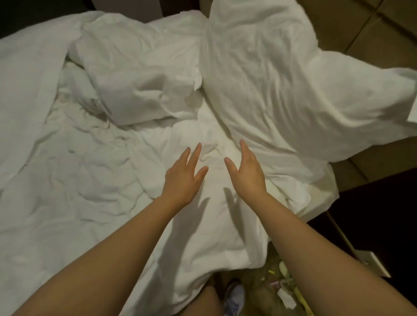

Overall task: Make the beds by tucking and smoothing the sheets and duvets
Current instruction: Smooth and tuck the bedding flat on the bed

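A crumpled white duvet (69,186) covers the bed from the left edge to the middle. Two white pillows lie at the head: one (138,72) in the upper middle, a larger one (282,79) at the upper right, hanging past the bed's edge. My left hand (183,180) and my right hand (247,173) reach out side by side over the wrinkled bedding in the centre, fingers straight and spread, holding nothing. Their shadows fall on the fabric just below them.
A brown padded headboard (375,17) stands at the upper right. Dark floor lies to the right of the bed. Scraps of litter (285,287) and my shoe (236,296) are on the carpet at the bottom, beside the bed's corner.
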Demonstrator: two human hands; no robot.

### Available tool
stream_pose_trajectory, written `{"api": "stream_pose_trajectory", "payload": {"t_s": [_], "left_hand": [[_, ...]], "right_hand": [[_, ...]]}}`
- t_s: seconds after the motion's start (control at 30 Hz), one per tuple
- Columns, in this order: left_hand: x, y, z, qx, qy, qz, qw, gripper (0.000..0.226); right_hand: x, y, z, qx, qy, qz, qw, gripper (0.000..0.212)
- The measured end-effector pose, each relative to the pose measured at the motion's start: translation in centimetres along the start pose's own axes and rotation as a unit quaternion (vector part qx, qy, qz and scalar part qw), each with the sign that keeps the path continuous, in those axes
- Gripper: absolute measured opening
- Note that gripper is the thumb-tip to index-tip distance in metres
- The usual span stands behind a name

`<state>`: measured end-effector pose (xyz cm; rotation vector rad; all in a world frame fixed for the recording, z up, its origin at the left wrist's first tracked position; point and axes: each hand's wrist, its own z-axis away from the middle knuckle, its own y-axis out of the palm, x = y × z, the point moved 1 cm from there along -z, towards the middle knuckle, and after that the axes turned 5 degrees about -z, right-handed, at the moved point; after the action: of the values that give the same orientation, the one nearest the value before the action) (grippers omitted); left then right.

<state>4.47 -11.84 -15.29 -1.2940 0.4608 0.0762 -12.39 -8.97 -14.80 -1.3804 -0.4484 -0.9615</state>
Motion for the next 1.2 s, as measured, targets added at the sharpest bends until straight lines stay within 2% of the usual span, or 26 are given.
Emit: {"api": "stream_pose_trajectory", "payload": {"t_s": [0.1,0.23,0.47,0.63,0.73,0.8,0.87,0.93,1.0,1.1,1.13,1.2], "left_hand": [[2.9,-0.7,-0.2,-0.020,-0.034,-0.009,0.999,0.063],[6.4,-3.9,-4.5,-0.068,-0.066,-0.017,0.995,0.069],[12.3,-10.6,-14.0,-0.121,-0.044,-0.011,0.992,0.086],[15.4,-12.5,-20.2,-0.038,-0.062,-0.066,0.995,0.101],[17.7,-12.1,-23.2,0.025,-0.074,-0.076,0.994,0.110],[19.6,-10.7,-24.8,0.076,-0.098,-0.077,0.989,0.115],[21.0,-9.5,-25.9,0.129,-0.110,-0.105,0.980,0.110],[21.9,-9.1,-27.1,0.136,-0.126,-0.129,0.974,0.094],[21.9,-9.8,-28.1,0.074,-0.140,-0.052,0.986,0.086],[21.7,-11.7,-29.1,-0.018,-0.135,0.161,0.978,0.040],[21.5,-12.5,-29.4,-0.034,-0.134,0.197,0.971,0.033],[21.0,-14.4,-29.7,-0.055,-0.124,0.234,0.963,0.033]], "right_hand": [[0.6,1.5,-0.7,0.014,0.000,-0.006,1.000,0.068],[4.1,3.2,-4.3,0.003,0.005,-0.038,0.999,0.077],[13.5,8.2,-15.0,0.016,-0.048,-0.033,0.998,0.107],[16.3,12.0,-22.7,0.068,-0.098,0.044,0.992,0.126],[15.8,15.3,-26.7,0.143,-0.092,0.069,0.983,0.135],[15.2,17.7,-28.7,0.200,-0.078,0.129,0.968,0.140],[14.5,19.4,-30.3,0.243,-0.051,0.200,0.948,0.134],[14.3,20.1,-32.2,0.258,-0.054,0.248,0.932,0.110],[15.5,19.4,-34.2,0.284,-0.094,0.245,0.922,0.079],[18.5,16.6,-35.7,0.327,-0.095,0.138,0.930,0.030],[19.6,15.7,-35.8,0.313,-0.110,0.121,0.935,0.031],[21.2,14.3,-35.0,0.231,-0.210,0.143,0.939,0.035]]}}
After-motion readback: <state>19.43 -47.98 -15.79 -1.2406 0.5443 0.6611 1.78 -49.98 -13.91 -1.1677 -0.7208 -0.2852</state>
